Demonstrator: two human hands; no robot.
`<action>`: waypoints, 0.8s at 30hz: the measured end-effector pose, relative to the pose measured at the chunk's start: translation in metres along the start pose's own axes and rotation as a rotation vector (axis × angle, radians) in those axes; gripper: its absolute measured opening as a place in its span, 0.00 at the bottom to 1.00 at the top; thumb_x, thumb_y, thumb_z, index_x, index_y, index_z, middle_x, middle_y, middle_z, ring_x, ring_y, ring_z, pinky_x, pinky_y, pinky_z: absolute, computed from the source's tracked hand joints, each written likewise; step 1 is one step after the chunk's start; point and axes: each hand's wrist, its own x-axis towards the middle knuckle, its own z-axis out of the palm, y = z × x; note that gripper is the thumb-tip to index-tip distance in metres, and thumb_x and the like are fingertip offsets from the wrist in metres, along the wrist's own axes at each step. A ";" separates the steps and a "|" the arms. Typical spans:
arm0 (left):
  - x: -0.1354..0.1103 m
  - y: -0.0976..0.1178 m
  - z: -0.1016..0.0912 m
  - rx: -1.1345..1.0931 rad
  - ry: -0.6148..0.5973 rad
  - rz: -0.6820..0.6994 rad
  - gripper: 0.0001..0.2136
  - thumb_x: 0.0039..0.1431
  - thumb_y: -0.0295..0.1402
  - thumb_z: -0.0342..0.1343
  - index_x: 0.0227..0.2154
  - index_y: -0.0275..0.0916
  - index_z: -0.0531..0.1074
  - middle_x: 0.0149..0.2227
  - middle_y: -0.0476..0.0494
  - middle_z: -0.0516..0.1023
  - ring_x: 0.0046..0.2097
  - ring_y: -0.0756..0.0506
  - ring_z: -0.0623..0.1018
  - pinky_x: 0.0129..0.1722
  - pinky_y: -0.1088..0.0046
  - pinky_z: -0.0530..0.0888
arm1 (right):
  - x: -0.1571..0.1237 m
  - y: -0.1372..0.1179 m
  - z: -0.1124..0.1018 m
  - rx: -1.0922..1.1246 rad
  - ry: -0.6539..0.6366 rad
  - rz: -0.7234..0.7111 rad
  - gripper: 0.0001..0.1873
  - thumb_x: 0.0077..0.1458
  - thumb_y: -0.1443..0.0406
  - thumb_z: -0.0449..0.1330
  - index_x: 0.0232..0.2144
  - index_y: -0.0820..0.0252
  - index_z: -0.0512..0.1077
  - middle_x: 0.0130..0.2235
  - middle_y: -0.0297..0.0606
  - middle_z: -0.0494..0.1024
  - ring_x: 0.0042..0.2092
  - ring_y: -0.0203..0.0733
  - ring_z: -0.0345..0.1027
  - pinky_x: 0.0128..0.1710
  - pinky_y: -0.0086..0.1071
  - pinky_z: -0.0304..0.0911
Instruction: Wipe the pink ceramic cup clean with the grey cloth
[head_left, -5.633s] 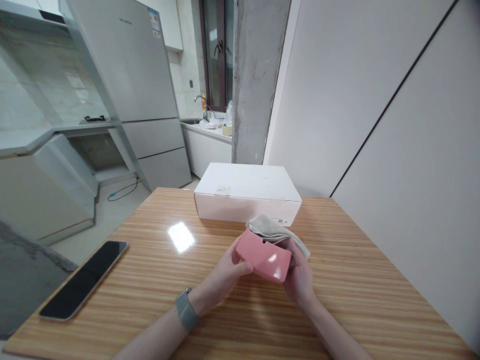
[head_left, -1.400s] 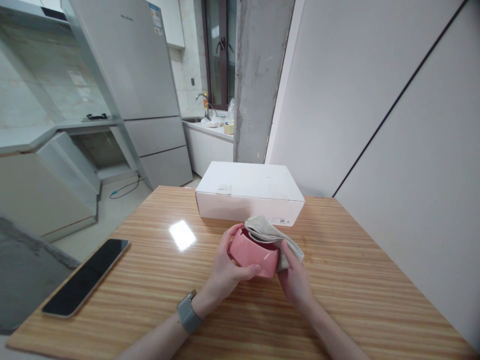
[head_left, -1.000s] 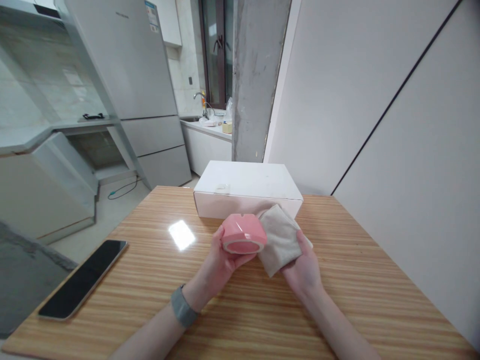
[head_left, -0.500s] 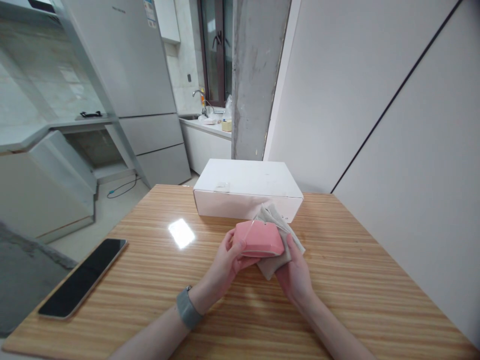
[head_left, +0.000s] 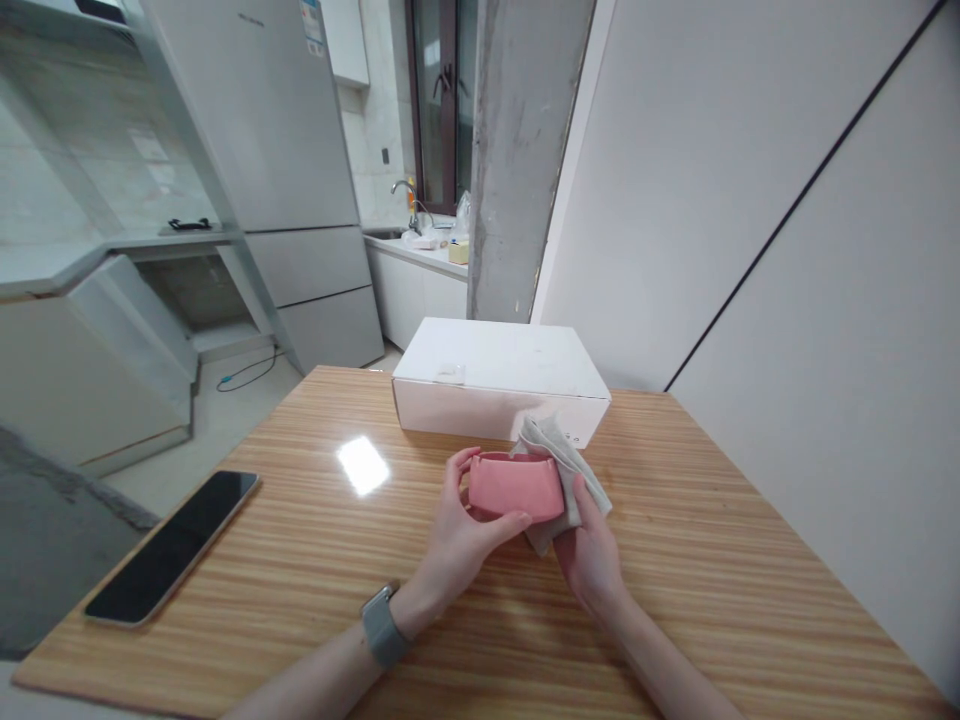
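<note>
A pink case (head_left: 516,487), box-like with rounded corners, is held above the table in front of the white box. My left hand (head_left: 469,530) grips it from the left, thumb along the lower edge and fingers on the far side. Bunched against the case's right side is a light grey cloth (head_left: 574,470). My right hand (head_left: 590,550) is closed on that cloth, its thumb on top, pressing it to the case. The right fingers are partly hidden under the cloth. What kind of case it is I cannot tell.
A white cardboard box (head_left: 502,385) stands at the table's far edge, just behind my hands. A black phone (head_left: 176,545) lies at the left edge of the wooden table (head_left: 712,590). A white wall (head_left: 795,250) rises beyond the right side.
My left hand has turned the pink case, so another face shows, and its thumb has shifted to the lower edge. The cloth stays in my right hand at the case's right side.
</note>
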 end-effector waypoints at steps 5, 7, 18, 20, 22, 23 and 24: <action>0.003 -0.008 -0.002 -0.108 -0.052 -0.060 0.40 0.44 0.35 0.70 0.59 0.44 0.56 0.59 0.35 0.68 0.57 0.39 0.72 0.55 0.63 0.69 | 0.003 0.000 0.000 -0.003 0.067 0.027 0.21 0.47 0.51 0.66 0.39 0.57 0.80 0.44 0.39 0.84 0.55 0.53 0.70 0.55 0.41 0.66; 0.007 -0.013 -0.006 -0.224 -0.053 -0.137 0.38 0.49 0.39 0.66 0.62 0.44 0.56 0.61 0.37 0.66 0.60 0.38 0.68 0.58 0.62 0.67 | 0.006 -0.001 -0.002 0.001 0.117 0.050 0.20 0.47 0.51 0.66 0.38 0.57 0.80 0.42 0.38 0.84 0.54 0.53 0.72 0.54 0.42 0.67; 0.008 -0.012 -0.014 -0.271 -0.117 -0.101 0.36 0.46 0.39 0.69 0.59 0.44 0.64 0.57 0.37 0.71 0.57 0.37 0.71 0.55 0.62 0.67 | 0.005 -0.013 -0.003 0.037 0.035 0.134 0.22 0.51 0.48 0.61 0.42 0.56 0.79 0.42 0.40 0.84 0.53 0.56 0.73 0.54 0.48 0.66; 0.008 -0.014 -0.014 -0.308 -0.170 -0.115 0.36 0.45 0.39 0.69 0.58 0.43 0.64 0.58 0.37 0.70 0.57 0.37 0.70 0.55 0.62 0.67 | 0.003 -0.013 -0.002 0.036 0.018 0.126 0.23 0.51 0.48 0.61 0.41 0.56 0.79 0.42 0.40 0.84 0.53 0.56 0.72 0.54 0.48 0.66; 0.009 -0.015 -0.014 -0.318 -0.204 -0.125 0.34 0.44 0.37 0.70 0.56 0.43 0.65 0.56 0.37 0.71 0.55 0.38 0.72 0.53 0.63 0.69 | 0.002 -0.012 -0.002 0.029 0.005 0.097 0.23 0.51 0.48 0.62 0.42 0.56 0.79 0.43 0.40 0.84 0.55 0.55 0.71 0.55 0.47 0.65; 0.009 -0.016 -0.014 -0.314 -0.205 -0.128 0.33 0.44 0.37 0.70 0.55 0.43 0.66 0.54 0.37 0.72 0.53 0.39 0.74 0.51 0.63 0.70 | 0.002 -0.012 -0.003 0.025 -0.003 0.078 0.23 0.51 0.49 0.62 0.43 0.56 0.79 0.45 0.39 0.83 0.55 0.55 0.70 0.55 0.46 0.65; 0.009 -0.016 -0.014 -0.304 -0.197 -0.128 0.32 0.43 0.36 0.70 0.53 0.42 0.66 0.53 0.37 0.74 0.51 0.39 0.75 0.50 0.64 0.71 | 0.003 -0.012 -0.003 0.022 -0.013 0.061 0.23 0.51 0.49 0.62 0.43 0.56 0.79 0.46 0.39 0.83 0.56 0.54 0.70 0.56 0.46 0.64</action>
